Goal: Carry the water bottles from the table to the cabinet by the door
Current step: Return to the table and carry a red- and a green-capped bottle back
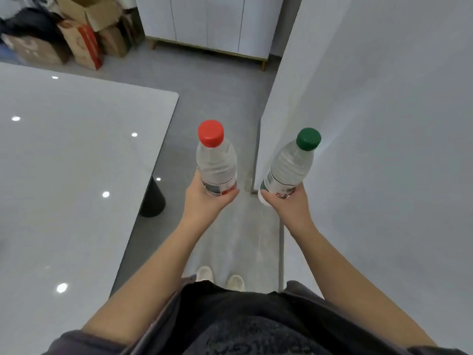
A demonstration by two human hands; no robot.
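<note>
Gripping red-cap bottle [216,163] low in left hand [207,201], fingers curled round; same with green-cap bottle [288,170] in right hand [287,204], tilted toward 1 o'clock. Table [102,155] edge at 9, wall [384,124] at 3, open floor [217,98] between, cabinet [204,19] at 12.

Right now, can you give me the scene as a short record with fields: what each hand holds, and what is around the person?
left: the left hand grips the red-capped bottle low down, cap up
right: the right hand grips the green-capped bottle low down, leaning a little to the right
table: white table at the person's left
ahead: white cabinet across the gray floor
other: cardboard boxes left of the cabinet; wall close on the right
</note>
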